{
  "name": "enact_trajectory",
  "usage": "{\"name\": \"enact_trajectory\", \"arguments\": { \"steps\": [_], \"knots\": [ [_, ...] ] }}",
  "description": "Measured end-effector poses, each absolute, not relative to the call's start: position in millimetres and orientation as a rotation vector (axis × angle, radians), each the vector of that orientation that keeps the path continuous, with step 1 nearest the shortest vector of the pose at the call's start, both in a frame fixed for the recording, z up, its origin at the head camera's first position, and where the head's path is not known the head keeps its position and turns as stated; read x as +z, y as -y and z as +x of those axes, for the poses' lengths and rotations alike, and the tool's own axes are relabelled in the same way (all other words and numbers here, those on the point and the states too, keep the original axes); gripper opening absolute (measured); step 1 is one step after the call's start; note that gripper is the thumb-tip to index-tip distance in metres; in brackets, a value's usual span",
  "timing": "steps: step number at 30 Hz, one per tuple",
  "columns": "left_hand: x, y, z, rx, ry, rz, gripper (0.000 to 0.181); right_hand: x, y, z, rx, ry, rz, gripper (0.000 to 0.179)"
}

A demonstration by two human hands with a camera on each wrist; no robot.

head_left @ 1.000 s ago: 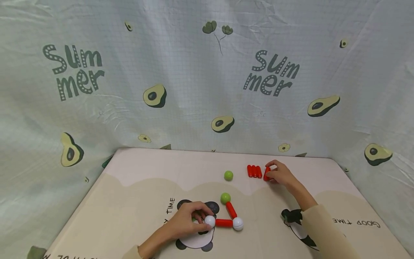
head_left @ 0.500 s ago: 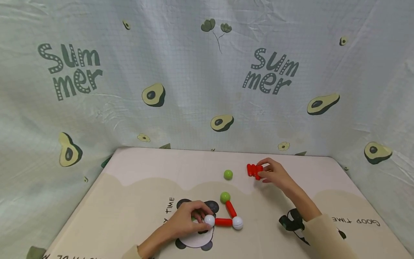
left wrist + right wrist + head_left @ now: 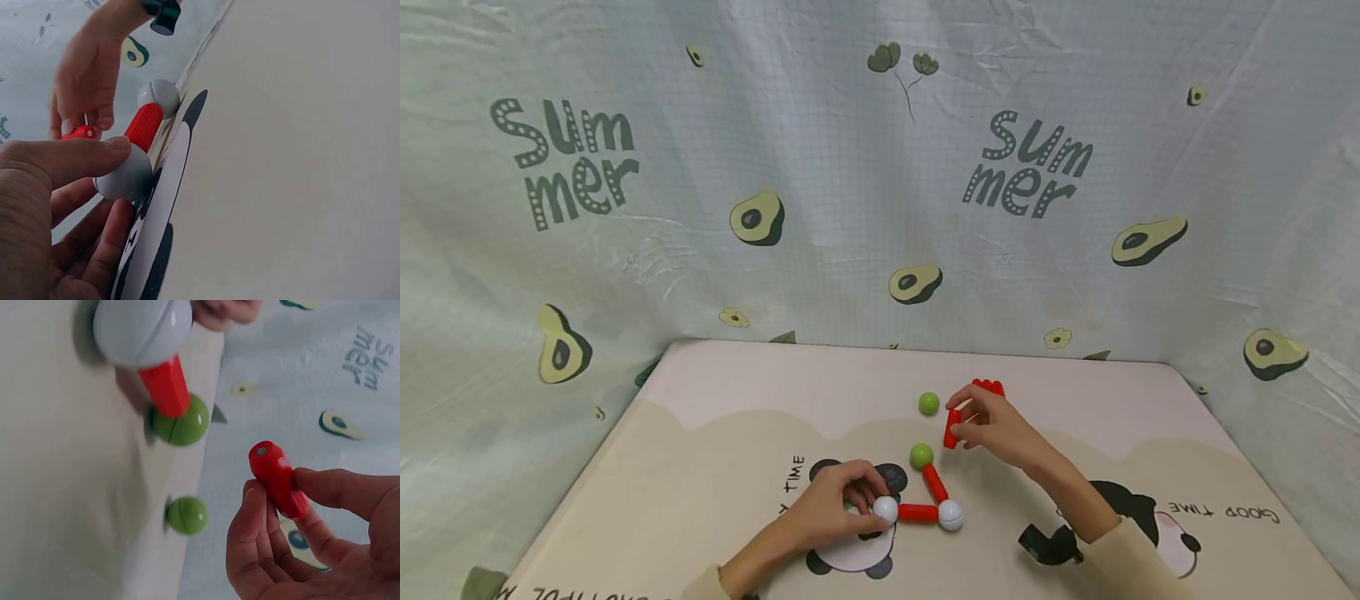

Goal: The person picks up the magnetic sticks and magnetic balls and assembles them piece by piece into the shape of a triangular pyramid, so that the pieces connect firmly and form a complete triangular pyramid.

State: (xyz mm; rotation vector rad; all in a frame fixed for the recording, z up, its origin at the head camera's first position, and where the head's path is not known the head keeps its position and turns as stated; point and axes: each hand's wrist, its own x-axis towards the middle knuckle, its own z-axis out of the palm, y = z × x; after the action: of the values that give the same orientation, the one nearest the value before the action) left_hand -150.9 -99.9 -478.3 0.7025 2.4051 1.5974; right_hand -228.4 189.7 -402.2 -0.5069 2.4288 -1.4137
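My left hand point(image 3: 831, 507) pinches a white ball point(image 3: 886, 510) at the left end of a joined piece lying on the table. From that ball a red rod point(image 3: 917, 513) runs to a second white ball point(image 3: 951, 515), and another rod leads on to a green ball point(image 3: 921, 456). A bit of green shows behind the left fingers, mostly hidden. My right hand point(image 3: 996, 429) holds a separate red magnetic rod point(image 3: 278, 479) between thumb and fingers, above the table. A round metal tip shows at its end in the right wrist view.
One loose green ball point(image 3: 928, 404) lies farther back on the table. Several red rods point(image 3: 988, 387) are lined up at the back, partly hidden behind the right hand. The tabletop point(image 3: 715, 467) carries panda prints, and a patterned curtain point(image 3: 835, 167) hangs behind it.
My right hand has carried the red rod leftward and nearer, away from the row of rods toward the green balls. The left hand has kept its hold on the white ball.
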Motion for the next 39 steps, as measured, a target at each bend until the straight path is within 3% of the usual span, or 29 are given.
{"name": "enact_trajectory", "arguments": {
  "steps": [20,39],
  "knots": [
    [-478,100,-153,1.611,-2.385,0.717,0.027,-416,-151,-201,-1.257,-2.343,-0.696,0.021],
    [-479,102,-153,1.627,-2.385,0.731,0.027,-424,-141,-196,-1.211,-2.359,-0.742,0.017]
  ]
}}
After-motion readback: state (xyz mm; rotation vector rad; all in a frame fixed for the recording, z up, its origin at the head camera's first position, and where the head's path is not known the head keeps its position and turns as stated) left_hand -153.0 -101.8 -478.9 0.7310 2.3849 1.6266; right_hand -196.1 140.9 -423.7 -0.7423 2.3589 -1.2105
